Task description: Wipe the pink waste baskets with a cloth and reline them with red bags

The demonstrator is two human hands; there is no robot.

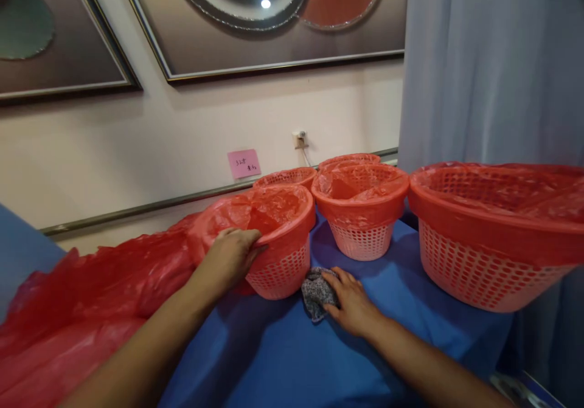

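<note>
My left hand [230, 253] grips the near rim of a red perforated basket [283, 268] lined with a red plastic bag [269, 210], fingers curled over bag and rim. My right hand [351, 301] lies on the blue tablecloth [283, 353] with its fingers resting on a small grey cloth [316, 295] just right of that basket's foot. The fingers are stretched out flat over the cloth.
Several more bag-lined red baskets stand to the right: a middle basket [362, 213], a large basket [493, 238] near the right edge, and others behind. A pile of red plastic bags [91, 304] lies at the left. A wall with framed pictures and a pink note [244, 163] is behind.
</note>
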